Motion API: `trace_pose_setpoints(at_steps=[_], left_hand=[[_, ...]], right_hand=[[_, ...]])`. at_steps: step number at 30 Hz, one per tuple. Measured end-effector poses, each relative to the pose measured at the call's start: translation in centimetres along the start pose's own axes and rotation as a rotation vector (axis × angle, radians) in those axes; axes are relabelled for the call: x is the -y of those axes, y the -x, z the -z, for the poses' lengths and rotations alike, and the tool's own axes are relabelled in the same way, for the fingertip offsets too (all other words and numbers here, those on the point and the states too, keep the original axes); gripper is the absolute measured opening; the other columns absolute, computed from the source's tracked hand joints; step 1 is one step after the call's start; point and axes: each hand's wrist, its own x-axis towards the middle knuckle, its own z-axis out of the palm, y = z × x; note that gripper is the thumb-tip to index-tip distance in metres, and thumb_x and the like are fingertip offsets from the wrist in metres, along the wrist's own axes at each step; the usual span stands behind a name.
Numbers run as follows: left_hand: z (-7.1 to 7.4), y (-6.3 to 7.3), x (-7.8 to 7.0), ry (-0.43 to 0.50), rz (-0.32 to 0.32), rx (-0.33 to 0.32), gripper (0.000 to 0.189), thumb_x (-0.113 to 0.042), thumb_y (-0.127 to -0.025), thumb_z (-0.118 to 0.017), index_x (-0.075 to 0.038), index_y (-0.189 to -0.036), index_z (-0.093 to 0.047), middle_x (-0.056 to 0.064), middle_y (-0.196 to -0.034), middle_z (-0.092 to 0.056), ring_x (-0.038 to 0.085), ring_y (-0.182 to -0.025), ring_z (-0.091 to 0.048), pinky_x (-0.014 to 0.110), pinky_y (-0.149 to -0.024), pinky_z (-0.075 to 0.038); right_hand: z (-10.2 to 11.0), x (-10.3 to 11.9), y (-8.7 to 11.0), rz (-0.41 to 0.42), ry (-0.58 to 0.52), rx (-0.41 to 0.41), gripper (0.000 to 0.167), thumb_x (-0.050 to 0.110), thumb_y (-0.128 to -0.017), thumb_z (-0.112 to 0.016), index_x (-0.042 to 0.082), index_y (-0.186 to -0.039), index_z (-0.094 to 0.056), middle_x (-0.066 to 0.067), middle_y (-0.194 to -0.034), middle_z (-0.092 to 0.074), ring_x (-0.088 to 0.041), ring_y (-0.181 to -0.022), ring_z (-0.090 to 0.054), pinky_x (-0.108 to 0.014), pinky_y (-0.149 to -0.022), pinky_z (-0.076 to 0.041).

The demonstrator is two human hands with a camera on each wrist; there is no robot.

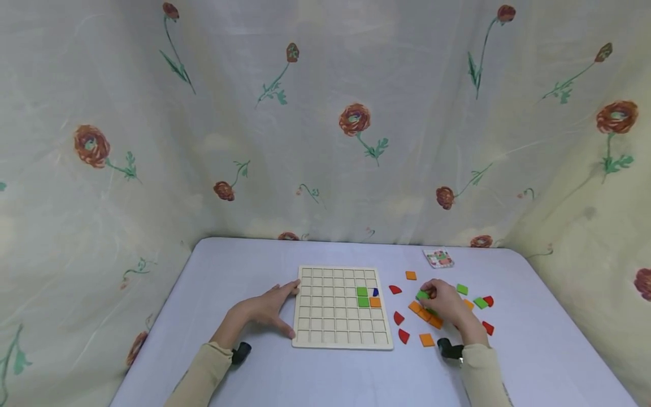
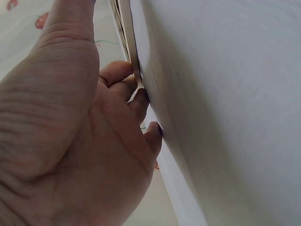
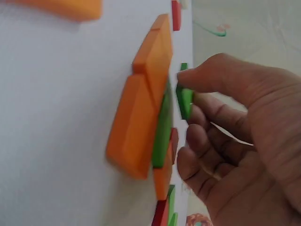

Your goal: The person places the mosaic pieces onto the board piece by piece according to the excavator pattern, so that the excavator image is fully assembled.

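A cream grid board (image 1: 328, 308) lies on the white table, its right side bearing two green square tiles (image 1: 363, 297), an orange square tile (image 1: 375, 302) and a small dark blue piece (image 1: 376, 292). Along the board's left edge my left hand (image 1: 267, 308) is spread, thumb near the lower corner and fingers higher up; in the left wrist view the fingertips touch the edge. My right hand (image 1: 441, 302) pinches a green square tile (image 3: 184, 96) between thumb and fingers. Just below it lie several orange square tiles (image 3: 129, 127), with another green tile (image 3: 162, 132) against them.
Several red quarter-circle pieces (image 1: 399, 318) lie between the board and the right hand. Loose orange (image 1: 426, 340) and green tiles (image 1: 462, 289) are scattered around that hand. A small patterned packet (image 1: 439, 258) sits at the back right. A flowered curtain (image 1: 325, 141) encloses the table.
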Motion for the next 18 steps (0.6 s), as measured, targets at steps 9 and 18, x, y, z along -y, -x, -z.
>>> trace_pose_setpoints(at_steps=[9,18], left_hand=[[0.0,0.1,-0.2,0.021,0.001,0.001,0.133,-0.057,-0.058,-0.086,-0.008,-0.155,-0.009,0.002,-0.154,-0.037,0.024,-0.149,-0.019,0.045,-0.125,-0.007],[0.0,0.1,-0.1,0.009,-0.003,-0.010,0.132,-0.057,-0.059,-0.086,-0.008,-0.155,-0.009,0.001,-0.154,-0.038,0.023,-0.149,-0.019,0.045,-0.125,-0.008]], right_hand=[[-1.1,3.1,0.3,0.126,-0.023,-0.081,0.034,0.022,-0.086,-0.070,0.006,-0.114,-0.059,-0.008,-0.104,-0.059,-0.023,-0.092,-0.048,-0.027,-0.068,-0.045],[-4.4,7.8,0.5,0.239,-0.035,0.012,0.029,0.017,-0.082,-0.074,0.012,-0.107,-0.062,-0.002,-0.098,-0.059,-0.019,-0.089,-0.049,-0.027,-0.071,-0.046]])
